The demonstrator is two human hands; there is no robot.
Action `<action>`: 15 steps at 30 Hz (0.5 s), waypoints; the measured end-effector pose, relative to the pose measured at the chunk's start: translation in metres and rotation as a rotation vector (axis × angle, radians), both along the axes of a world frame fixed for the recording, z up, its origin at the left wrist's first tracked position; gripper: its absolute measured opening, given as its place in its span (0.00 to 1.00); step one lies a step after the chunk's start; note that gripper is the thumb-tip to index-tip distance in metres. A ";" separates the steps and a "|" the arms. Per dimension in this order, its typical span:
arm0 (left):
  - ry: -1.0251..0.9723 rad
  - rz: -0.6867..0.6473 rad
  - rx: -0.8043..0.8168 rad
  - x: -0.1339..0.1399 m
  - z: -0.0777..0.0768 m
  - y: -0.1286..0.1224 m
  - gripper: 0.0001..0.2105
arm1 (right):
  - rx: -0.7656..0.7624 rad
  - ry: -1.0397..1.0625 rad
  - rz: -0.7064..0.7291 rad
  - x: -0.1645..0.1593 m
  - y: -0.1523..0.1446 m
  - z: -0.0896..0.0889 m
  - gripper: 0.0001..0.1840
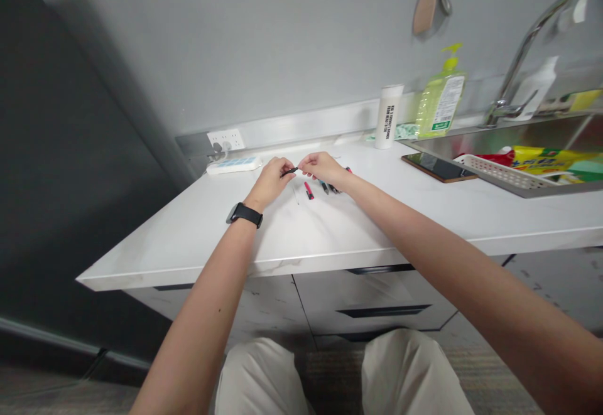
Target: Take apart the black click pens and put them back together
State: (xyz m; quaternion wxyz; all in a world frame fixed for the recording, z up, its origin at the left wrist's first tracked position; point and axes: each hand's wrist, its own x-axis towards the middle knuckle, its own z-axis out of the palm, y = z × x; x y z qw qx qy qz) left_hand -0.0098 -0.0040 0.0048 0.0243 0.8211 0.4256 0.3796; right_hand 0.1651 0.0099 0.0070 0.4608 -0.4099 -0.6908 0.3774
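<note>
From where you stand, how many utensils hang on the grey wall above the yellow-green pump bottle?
2: the flat tan wooden spatula on the left, and the shiny metal ladle to its right. Both run off the top edge; more could hang out of view.

The person wears a black-banded watch point(247, 214) just behind the left hand point(272, 180). Both forearms point(414, 223) are bare. Pale beige trousers point(412, 371) show well below it.

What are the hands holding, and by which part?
The left hand grips a slim black piece near one end; the right hand is at its other end, its grip unclear.
</note>
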 end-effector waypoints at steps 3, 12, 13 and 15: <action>0.008 -0.023 -0.004 0.000 0.000 0.000 0.05 | -0.008 0.016 0.003 -0.001 -0.001 0.001 0.04; -0.082 0.096 -0.058 0.001 -0.001 -0.002 0.09 | 0.087 -0.196 -0.023 0.002 -0.006 0.004 0.05; -0.097 0.120 -0.065 0.001 0.000 -0.003 0.10 | 0.145 -0.287 -0.012 0.003 -0.006 0.003 0.04; -0.112 0.162 -0.064 0.001 0.001 -0.005 0.12 | 0.255 -0.475 0.024 0.004 -0.007 0.001 0.03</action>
